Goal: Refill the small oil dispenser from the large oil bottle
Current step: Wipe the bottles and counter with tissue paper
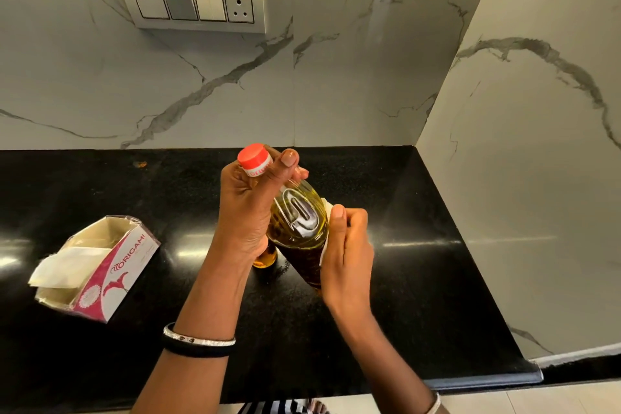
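My left hand (245, 208) grips the large oil bottle (299, 222) at the neck, just under the red cap (253, 156), which is on. Bottle is tilted. My right hand (346, 255) pinches a white tissue (325, 204) against the bottle's side. Small oil dispenser (265, 258) is on the black counter (420, 279), mostly hidden by my left palm. Tissue box (100, 265) well left.

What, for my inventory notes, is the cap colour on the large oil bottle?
Red-orange cap, seen best in head view.
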